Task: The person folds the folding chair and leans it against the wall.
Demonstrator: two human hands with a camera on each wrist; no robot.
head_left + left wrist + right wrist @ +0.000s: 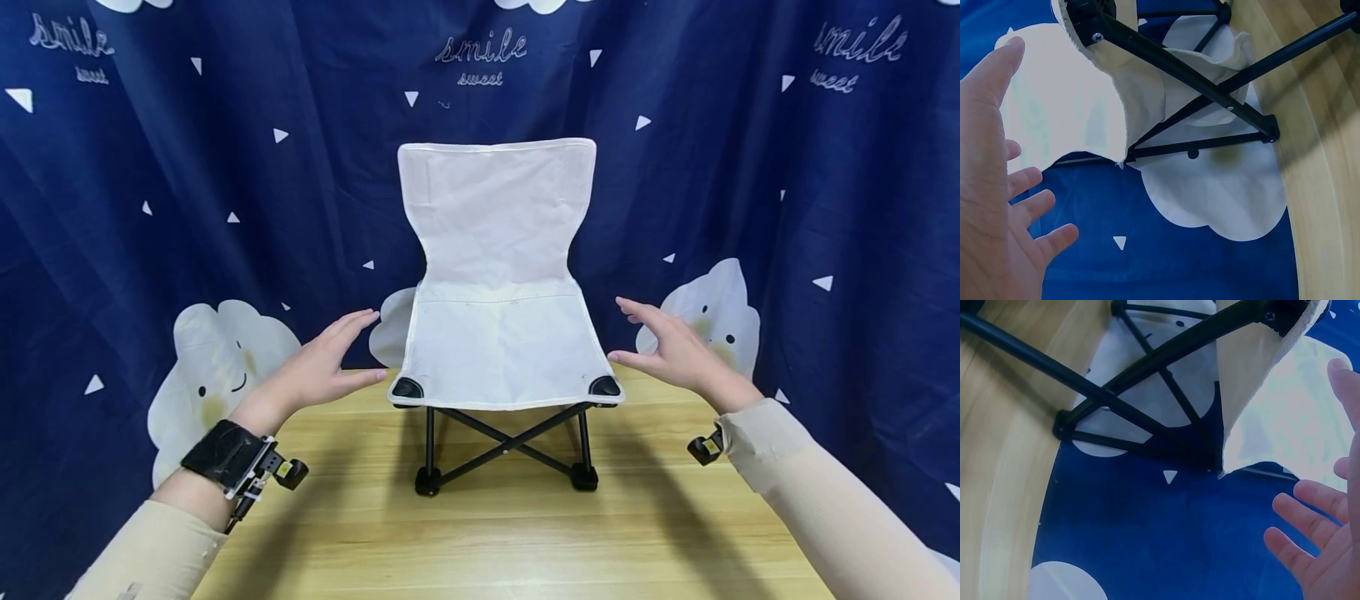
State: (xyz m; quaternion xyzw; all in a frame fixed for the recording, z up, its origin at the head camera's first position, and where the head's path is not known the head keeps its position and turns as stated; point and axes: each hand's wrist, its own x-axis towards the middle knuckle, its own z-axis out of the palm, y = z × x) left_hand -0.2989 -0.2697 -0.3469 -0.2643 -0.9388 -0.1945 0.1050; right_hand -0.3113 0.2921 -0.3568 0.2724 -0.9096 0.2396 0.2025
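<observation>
Two bare hands stand open with nothing in them, fingers extended and thumbs spread: the left hand [318,367] left of centre in the head view, the right hand [675,350] right of centre. Each thumb tip is just beside a front corner of the folding chair of white fabric [495,342], which stands upright and unfolded in the middle of the frame. Black corner caps [407,387] mark its front edge, and below them crossed black tubular legs [506,446] rest on a pale wood-grain surface [480,542] filling the lower centre. A black wrist strap [225,452] sits at lower left, above one of the beige sleeves [817,487] in the lower corners. Behind, a navy curtain [337,167] printed with white triangles, smiling clouds and "smile sweet" lettering spans the frame.
</observation>
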